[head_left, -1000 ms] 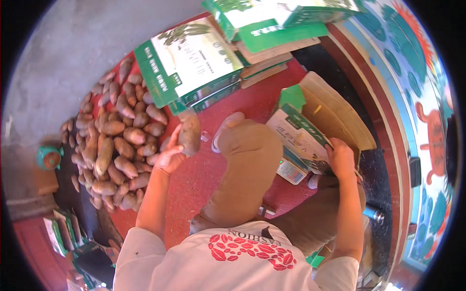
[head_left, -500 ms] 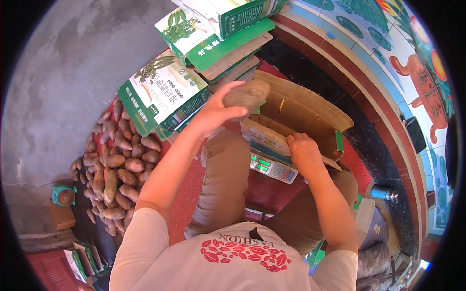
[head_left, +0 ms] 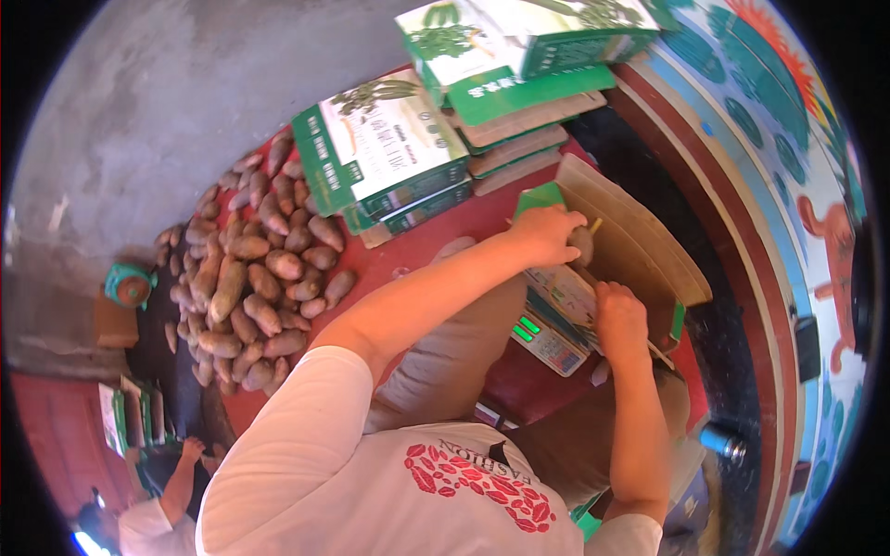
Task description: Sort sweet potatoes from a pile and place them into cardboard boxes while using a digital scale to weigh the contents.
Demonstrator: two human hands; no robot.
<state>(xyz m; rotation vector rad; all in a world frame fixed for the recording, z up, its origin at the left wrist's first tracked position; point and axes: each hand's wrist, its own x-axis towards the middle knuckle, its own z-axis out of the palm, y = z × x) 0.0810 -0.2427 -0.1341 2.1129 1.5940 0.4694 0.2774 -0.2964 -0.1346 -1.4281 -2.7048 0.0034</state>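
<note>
My left hand [head_left: 545, 235] reaches over the near rim of an open cardboard box [head_left: 640, 236], its fingers curled on a brown sweet potato [head_left: 582, 245]. Part of that sweet potato is hidden by the fingers and the rim. At the box's near wall my right hand [head_left: 619, 320] is closed over the cardboard edge. The box rests on a digital scale [head_left: 556, 352] with lit green displays, which shows in front of it. On the left a large heap of sweet potatoes [head_left: 250, 287] lies on a red mat.
Green-and-white cartons [head_left: 389, 139] are stacked beyond the heap, with more cartons [head_left: 547, 37] behind. A blue bottle [head_left: 723, 443] lies at right, near the raised ledge. A small teal device [head_left: 130, 285] sits on a brown box. Another person [head_left: 153, 519] is at lower left.
My left hand has brought the sweet potato from above the cartons' side down into the box. The right hand stays on the box's wall. My view has shifted, and another person has come into it.
</note>
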